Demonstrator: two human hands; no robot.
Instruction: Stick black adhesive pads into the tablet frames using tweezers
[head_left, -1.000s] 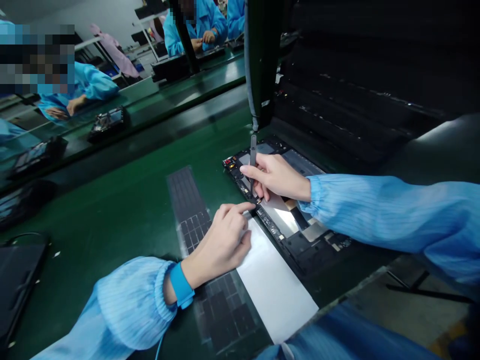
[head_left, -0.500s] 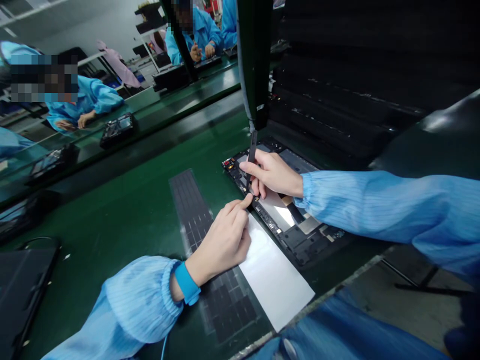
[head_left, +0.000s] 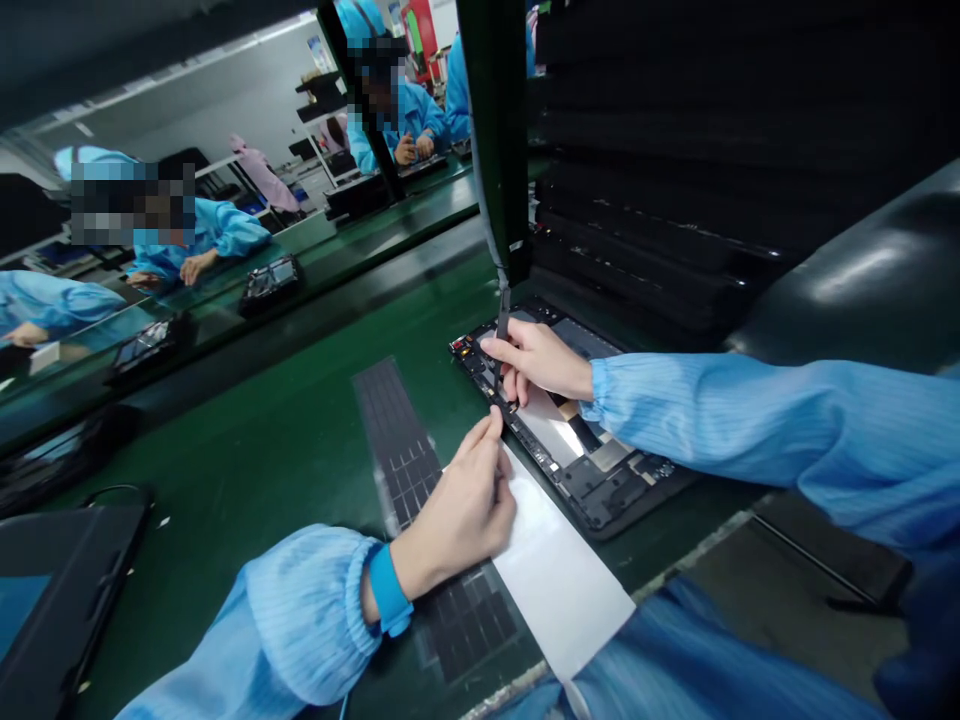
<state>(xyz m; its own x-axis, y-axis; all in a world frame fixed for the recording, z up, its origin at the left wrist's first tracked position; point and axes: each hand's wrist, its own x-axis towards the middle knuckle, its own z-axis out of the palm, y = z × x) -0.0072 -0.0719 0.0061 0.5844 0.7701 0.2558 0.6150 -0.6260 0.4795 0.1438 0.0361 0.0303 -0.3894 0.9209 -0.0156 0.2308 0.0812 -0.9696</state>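
Observation:
My right hand (head_left: pixel 541 362) is closed around slim black tweezers (head_left: pixel 502 318), held upright with the tips down at the near-left edge of an opened tablet (head_left: pixel 600 500). Circuit parts and a shiny plate show inside the tablet. Close to those tips is my left hand (head_left: pixel 465 500), its fingers curled and the fingertips pressed together just off the tablet's edge; whatever may be in them is too small to make out. Beneath the left hand lie a white paper sheet (head_left: pixel 562 580) and a clear sheet of black adhesive pieces (head_left: pixel 397 430).
Dark stacked trays (head_left: pixel 675 170) stand behind the tablet on the right. A green post (head_left: pixel 491 130) with a grey cable rises beyond my right hand. Another dark device (head_left: pixel 67 570) lies at the left. Co-workers in blue (head_left: pixel 232 230) sit across the bench.
The left fingertips have drawn back slightly from the tablet's edge and closed together. The right hand keeps the tweezers at nearly the same spot. The view has shifted a little.

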